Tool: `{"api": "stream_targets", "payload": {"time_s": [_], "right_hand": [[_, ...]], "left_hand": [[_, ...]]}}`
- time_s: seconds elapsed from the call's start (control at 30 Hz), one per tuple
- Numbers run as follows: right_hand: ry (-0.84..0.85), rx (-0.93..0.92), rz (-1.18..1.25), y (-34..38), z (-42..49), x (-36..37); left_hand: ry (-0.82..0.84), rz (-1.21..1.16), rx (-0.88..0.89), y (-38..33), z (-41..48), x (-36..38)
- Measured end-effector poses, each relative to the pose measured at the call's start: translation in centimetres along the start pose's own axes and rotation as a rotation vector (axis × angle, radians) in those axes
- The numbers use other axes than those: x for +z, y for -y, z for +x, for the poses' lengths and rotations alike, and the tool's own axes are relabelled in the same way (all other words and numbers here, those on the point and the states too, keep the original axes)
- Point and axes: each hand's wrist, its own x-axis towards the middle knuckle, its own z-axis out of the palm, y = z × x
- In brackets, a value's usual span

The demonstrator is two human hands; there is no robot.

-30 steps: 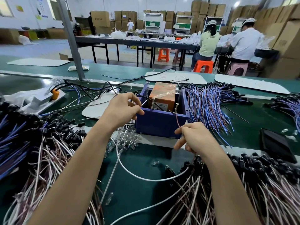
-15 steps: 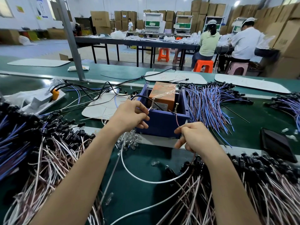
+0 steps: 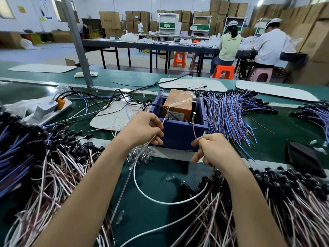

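The left hand (image 3: 142, 129) pinches a white wire (image 3: 160, 202) in its fingers. The right hand (image 3: 211, 150) pinches a brown wire (image 3: 194, 132), just before the blue box (image 3: 178, 138).

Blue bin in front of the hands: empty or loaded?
Loaded. An orange carton wrapped in clear film stands inside the open-topped blue bin.

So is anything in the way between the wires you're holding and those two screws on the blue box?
Nothing visible is. The left hand pinches the white wire with its tip right by the left screw; the right hand pinches the brown wire, which rises through open air to the right screw.
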Motion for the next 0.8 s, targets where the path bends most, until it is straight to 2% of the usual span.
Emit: {"api": "stream_targets", "payload": {"time_s": [0.67, 0.8], "right_hand": [[0.000, 0.004, 0.023, 0.01, -0.07, 0.04], [-0.051, -0.039, 0.005, -0.15, -0.05, 0.02]], "left_hand": [[0.012, 0.019, -0.006, 0.29, 0.09, 0.31], [0.009, 0.023, -0.007, 0.39, 0.19, 0.35]]}}
